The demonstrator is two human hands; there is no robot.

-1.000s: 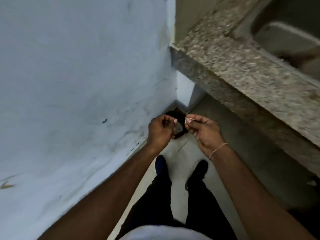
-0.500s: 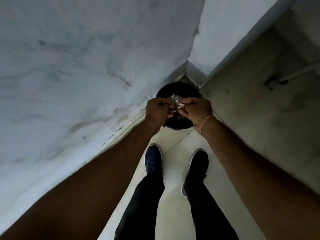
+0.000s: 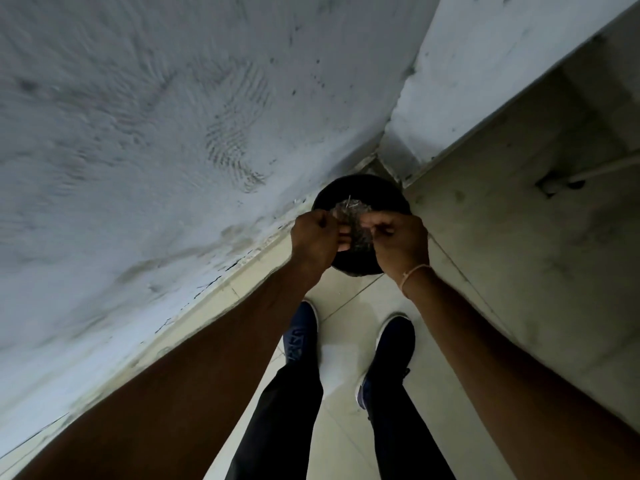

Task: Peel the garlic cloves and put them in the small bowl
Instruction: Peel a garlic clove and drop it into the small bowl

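My left hand [image 3: 313, 237] and my right hand [image 3: 401, 237] are close together, fingers curled, directly above a round black bin [image 3: 363, 183] on the floor in the wall corner. Between the fingertips they pinch a small garlic clove, which the fingers almost wholly hide. A pale heap of papery garlic skins [image 3: 348, 208] lies inside the bin, just beyond the hands. No bowl is in view.
A rough white wall [image 3: 156, 133] fills the left. On the right, a grey concrete face [image 3: 519, 237] rises under a counter. My two dark shoes [image 3: 301, 334] stand on the pale tiled floor [image 3: 346, 341], right behind the bin.
The view has tilted down from the granite counter and sink to the bin. Both hands have come together over the bin and stay there, fingers working.
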